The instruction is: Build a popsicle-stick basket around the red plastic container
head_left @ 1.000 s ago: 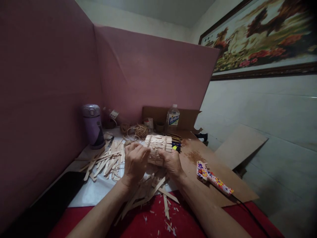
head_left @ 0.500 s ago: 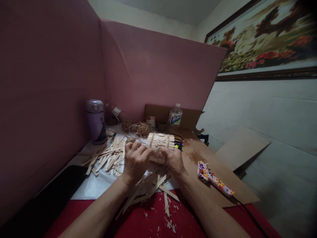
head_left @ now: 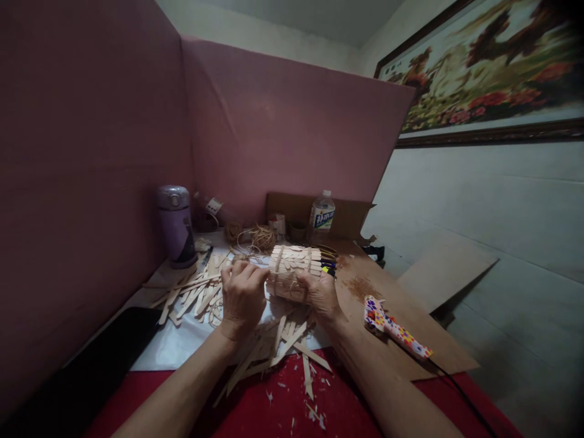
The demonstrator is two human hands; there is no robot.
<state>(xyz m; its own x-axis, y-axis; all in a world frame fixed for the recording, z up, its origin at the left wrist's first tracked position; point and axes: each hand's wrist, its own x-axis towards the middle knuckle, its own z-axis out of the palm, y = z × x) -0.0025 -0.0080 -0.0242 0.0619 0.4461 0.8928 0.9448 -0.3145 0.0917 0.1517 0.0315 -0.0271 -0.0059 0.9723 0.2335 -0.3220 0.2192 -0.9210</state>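
Note:
A pen holder [head_left: 296, 260] made of wooden craft sticks, bound with two bands of twine, lies on its side between my hands. Dark pens [head_left: 327, 265], one with a yellow part, stick out of its right end. My right hand [head_left: 322, 295] grips it from the near right, thumb pressed on the sticks. At the left end, my left hand [head_left: 245, 298] has its fingers curled, the index fingertip at the holder's edge; its thumb is hidden. Loose craft sticks [head_left: 292, 340] lie below the holder, more sticks [head_left: 189, 292] to the left.
A floral glue gun [head_left: 395, 328] with a black cord rests on the brown board [head_left: 429, 356] at right. Behind are a purple flask [head_left: 176, 228], twine [head_left: 263, 237], a clear bottle [head_left: 323, 216] and scissors [head_left: 327, 250]. Scraps litter the red cloth [head_left: 255, 404].
My left hand has shifted left, away from the front of the pen holder, uncovering more of its lower left side. My right hand keeps its grip.

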